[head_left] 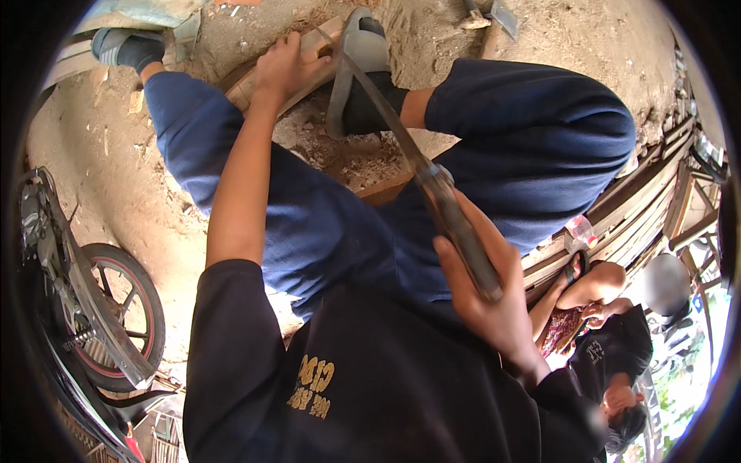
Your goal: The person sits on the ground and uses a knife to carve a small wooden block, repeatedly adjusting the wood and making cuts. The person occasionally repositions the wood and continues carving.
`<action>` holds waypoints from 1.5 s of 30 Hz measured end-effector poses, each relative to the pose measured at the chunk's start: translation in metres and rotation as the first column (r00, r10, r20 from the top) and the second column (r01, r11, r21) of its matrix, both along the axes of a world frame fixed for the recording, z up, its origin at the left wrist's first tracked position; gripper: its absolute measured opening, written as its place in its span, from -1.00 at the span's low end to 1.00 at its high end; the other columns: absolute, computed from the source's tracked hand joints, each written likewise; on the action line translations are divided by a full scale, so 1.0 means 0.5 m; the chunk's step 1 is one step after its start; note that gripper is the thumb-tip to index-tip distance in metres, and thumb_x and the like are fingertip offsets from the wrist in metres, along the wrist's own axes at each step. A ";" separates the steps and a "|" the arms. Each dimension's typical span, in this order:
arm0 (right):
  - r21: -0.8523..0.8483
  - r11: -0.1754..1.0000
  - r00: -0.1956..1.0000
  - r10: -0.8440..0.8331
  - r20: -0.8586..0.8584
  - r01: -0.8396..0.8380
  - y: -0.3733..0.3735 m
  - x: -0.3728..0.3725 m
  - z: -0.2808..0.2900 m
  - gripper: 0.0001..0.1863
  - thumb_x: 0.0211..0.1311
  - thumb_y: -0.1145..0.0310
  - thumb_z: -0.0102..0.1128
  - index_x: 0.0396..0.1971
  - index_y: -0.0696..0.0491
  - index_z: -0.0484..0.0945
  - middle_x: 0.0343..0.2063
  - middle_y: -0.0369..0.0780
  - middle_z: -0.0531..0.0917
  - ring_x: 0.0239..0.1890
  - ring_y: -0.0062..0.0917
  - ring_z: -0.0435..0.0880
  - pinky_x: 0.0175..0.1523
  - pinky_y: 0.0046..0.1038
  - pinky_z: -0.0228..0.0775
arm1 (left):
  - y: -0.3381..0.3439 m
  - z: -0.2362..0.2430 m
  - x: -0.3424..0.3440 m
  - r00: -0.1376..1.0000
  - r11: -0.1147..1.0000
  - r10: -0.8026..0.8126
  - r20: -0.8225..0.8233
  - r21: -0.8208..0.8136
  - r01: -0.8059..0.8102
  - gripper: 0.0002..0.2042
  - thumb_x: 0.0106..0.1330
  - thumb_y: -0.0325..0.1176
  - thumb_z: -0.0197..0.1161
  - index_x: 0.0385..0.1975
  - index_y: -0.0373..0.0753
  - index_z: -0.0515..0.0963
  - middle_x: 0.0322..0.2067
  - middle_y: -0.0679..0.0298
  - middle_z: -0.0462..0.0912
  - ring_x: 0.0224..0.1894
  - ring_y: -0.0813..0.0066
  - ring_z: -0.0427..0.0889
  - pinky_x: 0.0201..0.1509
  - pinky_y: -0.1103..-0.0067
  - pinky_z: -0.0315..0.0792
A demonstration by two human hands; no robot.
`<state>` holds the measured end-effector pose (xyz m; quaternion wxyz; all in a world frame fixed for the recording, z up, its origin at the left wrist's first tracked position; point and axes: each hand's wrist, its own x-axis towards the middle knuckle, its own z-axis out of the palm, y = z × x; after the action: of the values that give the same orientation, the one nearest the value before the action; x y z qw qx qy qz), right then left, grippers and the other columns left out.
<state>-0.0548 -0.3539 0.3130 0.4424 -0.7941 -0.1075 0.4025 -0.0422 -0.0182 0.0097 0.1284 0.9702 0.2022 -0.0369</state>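
My left hand point(284, 73) rests on a pale wooden board point(245, 86) on the ground, its fingers bent over the wood and its thumb stretched toward a notch. My right hand point(494, 301) grips the dark handle of a long-bladed tool point(384, 108). Its narrow blade slants up to the left, and the tip overlaps the board beside that notch. Whether the blade is toothed, or touches the wood, I cannot tell. My sandalled foot point(364, 62) is close against the board's right end.
A hammer-like tool point(503, 19) lies on the dirt at the top. Wood chips point(347, 158) litter the ground between my legs. A motorcycle wheel point(123, 316) stands at left. Stacked planks point(610, 216) and a seated person point(617, 347) are at right.
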 end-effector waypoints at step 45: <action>0.008 1.000 0.998 0.004 0.061 -0.005 0.054 0.022 -0.053 -0.52 0.34 0.49 0.21 0.21 0.34 0.40 -0.18 -0.09 0.71 -0.14 -0.60 0.62 0.00 -0.55 0.44 | -0.018 -0.004 0.003 1.000 1.000 -0.005 -0.007 -0.020 0.005 -0.18 0.14 0.39 0.24 0.12 -0.26 0.38 0.16 -0.09 0.49 0.16 -0.02 0.56 0.12 0.13 0.51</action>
<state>-0.0437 -0.3270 0.2863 0.4413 -0.8040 -0.1244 0.3787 -0.0408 -0.0272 0.0077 0.1373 0.9692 0.1997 -0.0429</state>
